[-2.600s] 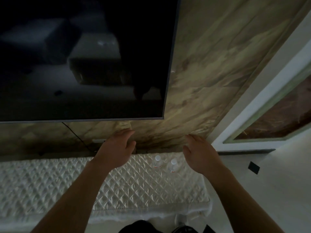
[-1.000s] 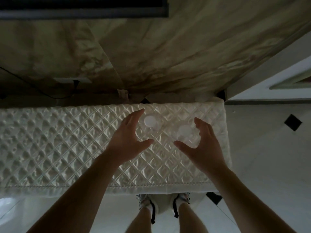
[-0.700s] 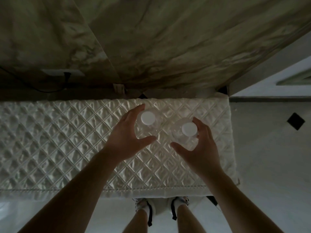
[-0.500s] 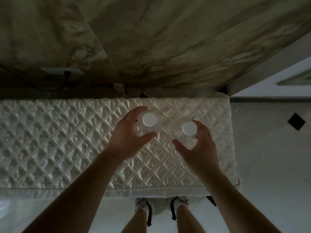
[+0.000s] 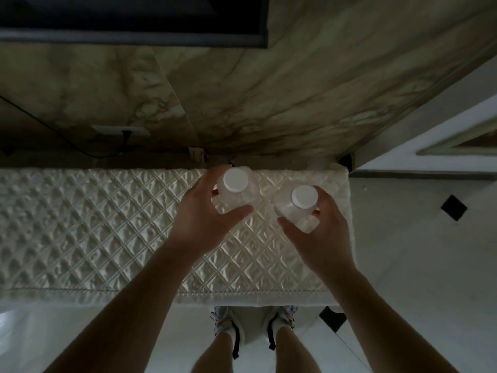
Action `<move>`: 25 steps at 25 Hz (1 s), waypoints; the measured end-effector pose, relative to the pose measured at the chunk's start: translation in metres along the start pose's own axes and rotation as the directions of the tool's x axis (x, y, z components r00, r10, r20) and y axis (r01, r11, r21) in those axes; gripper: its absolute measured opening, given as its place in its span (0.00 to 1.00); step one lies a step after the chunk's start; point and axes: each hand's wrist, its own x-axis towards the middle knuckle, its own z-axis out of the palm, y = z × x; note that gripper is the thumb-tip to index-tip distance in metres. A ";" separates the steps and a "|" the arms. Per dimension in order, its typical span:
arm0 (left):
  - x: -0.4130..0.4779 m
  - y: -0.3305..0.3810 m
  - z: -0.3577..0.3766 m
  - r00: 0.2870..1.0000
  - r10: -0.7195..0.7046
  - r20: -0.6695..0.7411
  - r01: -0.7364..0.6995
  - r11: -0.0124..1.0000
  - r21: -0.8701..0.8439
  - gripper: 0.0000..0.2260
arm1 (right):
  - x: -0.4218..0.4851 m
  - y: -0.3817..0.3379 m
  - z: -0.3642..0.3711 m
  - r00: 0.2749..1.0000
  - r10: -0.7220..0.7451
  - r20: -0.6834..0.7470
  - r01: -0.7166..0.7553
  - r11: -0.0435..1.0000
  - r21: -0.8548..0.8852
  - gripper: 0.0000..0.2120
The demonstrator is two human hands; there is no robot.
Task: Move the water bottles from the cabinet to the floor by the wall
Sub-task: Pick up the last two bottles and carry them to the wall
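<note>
Two clear water bottles with white caps are seen from above over the right end of the cabinet (image 5: 80, 227), which is covered by a white quilted cloth. My left hand (image 5: 204, 214) grips the left bottle (image 5: 236, 189) around its body, thumb in front and fingers behind. My right hand (image 5: 320, 232) grips the right bottle (image 5: 300, 205) the same way. The caps look larger and nearer than before, so both bottles seem lifted off the cloth; their bases are hidden.
A marble-patterned wall (image 5: 295, 84) rises behind the cabinet, with a dark screen (image 5: 134, 20) at the top left and a socket with a cable (image 5: 121, 130). Pale tiled floor (image 5: 419, 251) with small black diamonds lies to the right. My feet stand below the cabinet's front edge.
Both hands came down onto the bottles and closed around them. Since half a second ago the bottles have risen toward the camera, and the view has tilted up a little.
</note>
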 end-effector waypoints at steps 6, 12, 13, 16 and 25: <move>-0.008 0.075 -0.063 0.998 0.041 -0.040 -0.041 0.999 0.000 0.32 | -0.009 -0.082 -0.060 0.994 -0.094 -0.058 0.097 0.994 0.056 0.31; -0.025 0.152 -0.142 0.998 0.032 -0.049 -0.033 0.999 -0.030 0.30 | -0.029 -0.174 -0.116 0.987 -0.139 -0.084 0.147 0.984 0.098 0.29; -0.027 0.161 -0.153 0.999 0.033 -0.038 -0.035 0.999 -0.038 0.30 | -0.032 -0.186 -0.121 0.985 -0.151 -0.088 0.160 0.982 0.102 0.29; -0.041 0.188 -0.194 0.999 0.036 -0.029 -0.038 0.998 -0.053 0.31 | -0.048 -0.228 -0.138 0.976 -0.200 -0.087 0.209 0.972 0.108 0.29; -0.087 0.230 -0.289 0.989 0.008 -0.146 -0.010 1.000 -0.013 0.31 | -0.076 -0.330 -0.157 0.950 -0.312 -0.020 0.309 0.928 0.209 0.29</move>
